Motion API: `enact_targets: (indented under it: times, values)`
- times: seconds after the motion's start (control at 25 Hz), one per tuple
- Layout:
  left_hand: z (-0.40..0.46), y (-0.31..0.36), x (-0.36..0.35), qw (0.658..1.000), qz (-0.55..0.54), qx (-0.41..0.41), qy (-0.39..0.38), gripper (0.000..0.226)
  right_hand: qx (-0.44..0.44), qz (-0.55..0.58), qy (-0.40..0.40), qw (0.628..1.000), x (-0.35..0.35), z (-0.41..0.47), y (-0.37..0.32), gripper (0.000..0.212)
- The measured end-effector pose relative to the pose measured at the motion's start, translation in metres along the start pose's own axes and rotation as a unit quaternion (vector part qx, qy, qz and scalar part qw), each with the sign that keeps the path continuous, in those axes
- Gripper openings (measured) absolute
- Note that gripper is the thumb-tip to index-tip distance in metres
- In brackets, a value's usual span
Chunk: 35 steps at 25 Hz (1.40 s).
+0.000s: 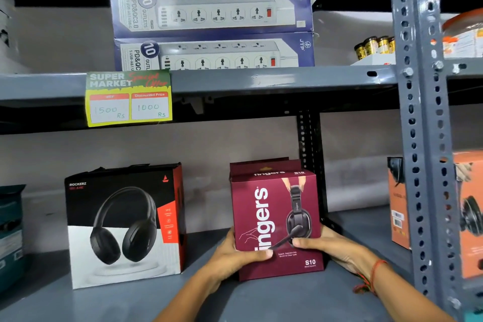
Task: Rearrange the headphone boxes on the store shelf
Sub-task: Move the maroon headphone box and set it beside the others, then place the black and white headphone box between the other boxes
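A maroon headphone box (274,214) marked "fingers S10" stands upright on the grey lower shelf (261,298), with a second maroon box (264,165) right behind it. My left hand (235,256) grips its lower left side, thumb across the front. My right hand (334,248) holds its lower right side, thumb on the front too. To the left stands a black, white and red headphone box (125,225) marked "Rockerz", apart from the maroon box.
A teal box (10,230) sits at the far left. Orange headphone boxes (400,204) stand behind the perforated grey upright (428,165) on the right. The upper shelf holds two stacked power-strip boxes (211,26), small jars (373,47) and a yellow price tag (128,98).
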<state>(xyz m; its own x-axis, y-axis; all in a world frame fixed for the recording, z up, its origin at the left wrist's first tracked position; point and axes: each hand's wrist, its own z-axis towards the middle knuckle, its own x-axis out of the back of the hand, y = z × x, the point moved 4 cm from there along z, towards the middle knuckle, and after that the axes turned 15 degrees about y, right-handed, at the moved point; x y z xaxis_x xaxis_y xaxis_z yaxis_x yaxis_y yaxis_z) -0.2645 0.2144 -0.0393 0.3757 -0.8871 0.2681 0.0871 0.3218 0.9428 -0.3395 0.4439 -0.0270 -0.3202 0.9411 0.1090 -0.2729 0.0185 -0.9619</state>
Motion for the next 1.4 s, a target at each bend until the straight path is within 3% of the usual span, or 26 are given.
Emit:
enact_targets:
  times: [0.2,0.32,0.36,0.44,0.52,0.6,0.72,0.8,0.88,0.96,1.04,1.28,1.4]
  values:
    - [-0.021,0.0,-0.002,1.0,-0.014,-0.005,0.011,0.108,-0.004,0.019,0.012,1.0,0.002,-0.015,0.001,0.098]
    - [-0.03,0.006,-0.004,0.999,-0.039,-0.01,0.009,0.104,0.007,0.021,0.035,0.999,0.002,-0.024,-0.007,0.116]
    - [-0.033,0.01,-0.002,0.999,-0.043,-0.016,0.015,0.109,0.025,0.022,0.058,0.998,0.002,-0.028,-0.015,0.125]
    - [-0.041,0.018,0.009,0.997,-0.045,-0.021,0.053,0.141,0.077,0.035,0.136,0.987,0.0,-0.036,-0.038,0.141]
    - [-0.054,0.033,0.03,0.991,-0.043,-0.065,0.108,0.159,0.138,0.011,0.239,0.961,-0.005,-0.049,-0.063,0.151]
    - [-0.071,0.051,0.057,0.971,-0.036,-0.152,0.179,0.15,0.216,-0.029,0.333,0.917,-0.023,-0.069,-0.091,0.139]
    - [-0.095,0.07,0.12,0.927,-0.01,-0.255,0.274,0.134,0.32,-0.048,0.385,0.864,-0.084,-0.095,-0.127,0.125]
    - [-0.106,0.071,0.17,0.9,0.013,-0.282,0.331,0.131,0.346,-0.052,0.373,0.859,-0.134,-0.101,-0.142,0.123]
    - [-0.109,0.062,0.224,0.878,0.037,-0.297,0.375,0.129,0.328,-0.054,0.333,0.883,-0.183,-0.098,-0.147,0.122]
    - [-0.106,0.044,0.268,0.877,0.046,-0.28,0.388,0.13,0.298,-0.07,0.289,0.907,-0.22,-0.092,-0.142,0.117]
    - [-0.093,0.018,0.299,0.9,0.036,-0.225,0.372,0.133,0.25,-0.075,0.239,0.935,-0.247,-0.079,-0.125,0.119]
    - [-0.035,-0.052,0.333,0.968,-0.017,-0.064,0.243,0.153,0.075,-0.044,0.111,0.99,-0.274,-0.013,-0.066,0.163]
    - [-0.012,-0.079,0.332,0.985,-0.017,-0.006,0.17,0.155,0.025,-0.037,0.042,0.998,-0.273,0.015,-0.045,0.157]
